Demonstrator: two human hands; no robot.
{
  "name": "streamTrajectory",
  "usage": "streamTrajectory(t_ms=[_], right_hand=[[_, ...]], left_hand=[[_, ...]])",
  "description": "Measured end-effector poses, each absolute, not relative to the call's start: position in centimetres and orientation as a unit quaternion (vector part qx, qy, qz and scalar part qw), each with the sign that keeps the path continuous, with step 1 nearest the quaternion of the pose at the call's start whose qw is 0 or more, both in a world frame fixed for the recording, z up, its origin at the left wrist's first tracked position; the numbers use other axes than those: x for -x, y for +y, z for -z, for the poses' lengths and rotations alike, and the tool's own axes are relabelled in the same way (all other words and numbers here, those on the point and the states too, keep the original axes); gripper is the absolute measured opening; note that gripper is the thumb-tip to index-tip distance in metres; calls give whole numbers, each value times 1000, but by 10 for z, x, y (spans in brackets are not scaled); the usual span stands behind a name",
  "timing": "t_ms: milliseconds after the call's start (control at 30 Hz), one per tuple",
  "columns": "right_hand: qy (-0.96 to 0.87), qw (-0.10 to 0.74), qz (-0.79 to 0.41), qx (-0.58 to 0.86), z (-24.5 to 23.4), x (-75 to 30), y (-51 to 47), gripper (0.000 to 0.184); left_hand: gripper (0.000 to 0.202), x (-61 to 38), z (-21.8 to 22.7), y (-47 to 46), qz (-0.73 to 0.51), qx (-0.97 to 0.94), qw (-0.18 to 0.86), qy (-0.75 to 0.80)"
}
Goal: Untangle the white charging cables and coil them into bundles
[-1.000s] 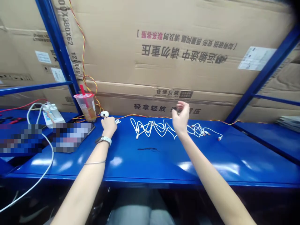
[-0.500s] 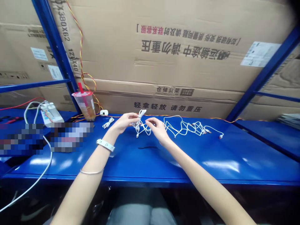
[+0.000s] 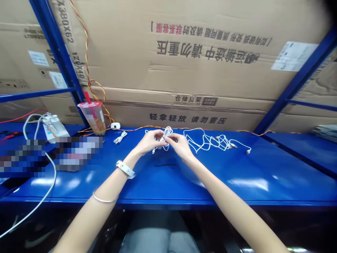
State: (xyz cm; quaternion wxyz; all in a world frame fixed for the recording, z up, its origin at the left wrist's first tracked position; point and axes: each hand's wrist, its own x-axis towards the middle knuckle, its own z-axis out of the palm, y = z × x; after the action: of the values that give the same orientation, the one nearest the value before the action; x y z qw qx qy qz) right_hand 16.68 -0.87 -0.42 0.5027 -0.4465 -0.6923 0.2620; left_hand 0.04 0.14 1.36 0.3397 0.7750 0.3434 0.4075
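Note:
A coiled white USB cable (image 3: 167,132) is held up between both hands, above the blue shelf top (image 3: 147,186). My left hand (image 3: 152,141) pinches the coil from the left. From the right, my right hand (image 3: 181,144) has its thumb and fingertips closed at the coil's middle, where a dark band or tie shows. More loose white cables (image 3: 207,140) lie tangled to the right. On the left rests a small bundled white cable (image 3: 120,137). A thin black strip (image 3: 165,165) lies on the shelf in front of the hands.
A drink cup (image 3: 92,117) with a red straw stands at back left, near a white earphone-like case (image 3: 115,125). Further left is a white power strip (image 3: 55,129) with cords. Large cardboard boxes (image 3: 126,52) and blue posts (image 3: 297,82) bound the back.
My left hand has moved right with the coiled cable, bringing it to my right hand. My right fingers, apart from the coil earlier, are now closed on it.

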Motion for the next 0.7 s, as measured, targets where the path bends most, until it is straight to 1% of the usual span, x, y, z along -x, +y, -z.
streamTrajectory(t_ms=[67, 167, 267, 400, 500, 600, 700], right_hand=[[-688, 500, -267, 453, 6, -167, -8, 22], [-675, 498, -322, 438, 7, -167, -8, 21], [-655, 502, -369, 426, 7, -167, -10, 22], [-641, 514, -368, 435, 7, -167, -9, 22], [-653, 508, -351, 438, 7, -166, -8, 25], [-662, 501, -342, 440, 5, -166, -7, 25], [-661, 507, -354, 425, 5, -167, -7, 24]], left_hand=[[34, -1, -14, 1, -404, -796, 288, 348], [31, -3, -13, 1, -399, -813, 240, 349], [28, -6, -10, 0, -404, -815, 223, 352], [28, -9, -9, -1, -410, -802, 236, 365], [31, -9, -10, -2, -413, -778, 297, 369], [36, -7, -13, -3, -415, -731, 420, 342], [35, -6, -14, -4, -419, -649, 552, 313]])
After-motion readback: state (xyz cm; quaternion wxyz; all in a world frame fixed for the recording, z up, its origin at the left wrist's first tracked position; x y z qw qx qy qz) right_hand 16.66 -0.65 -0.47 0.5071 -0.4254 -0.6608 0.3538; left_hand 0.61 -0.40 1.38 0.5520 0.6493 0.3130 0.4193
